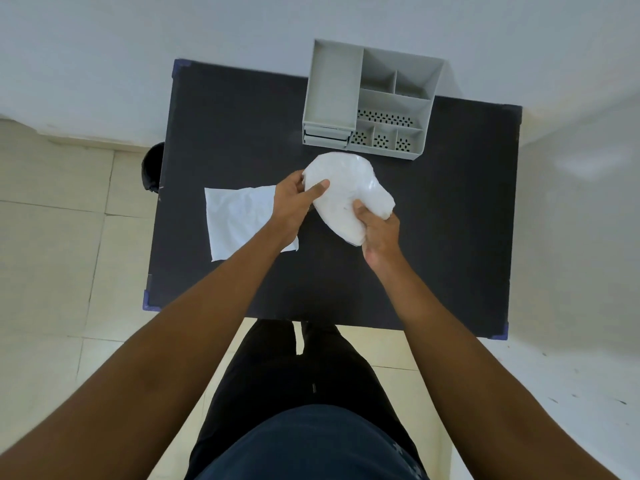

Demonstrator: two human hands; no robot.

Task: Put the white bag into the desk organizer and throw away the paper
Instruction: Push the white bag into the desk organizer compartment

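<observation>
Both hands hold the white bag (346, 192) just above the dark table (415, 254), a little in front of the grey desk organizer (367, 102); the left hand (294, 202) is curled round the bag's left side with the thumb pressed on top, and the right hand (379, 233) is closed on its near lower corner, fingers wrapped under; neither hand is free. The two-handed hold looks chosen because the bag is soft and bulging, so one hand steadies its shape while the other bears it from below. The organizer stands at the far edge of the table against the wall, its compartments open upward and seemingly empty; the long tray on its left side appears the likeliest to take something this bulky, though the fit is uncertain. The paper (239, 220), a creased white sheet, lies flat on the table just left of the bag, partly under the left forearm, untouched for now. A dark round object (152, 168), possibly a bin, shows beside the table's left edge; I cannot tell for sure.
</observation>
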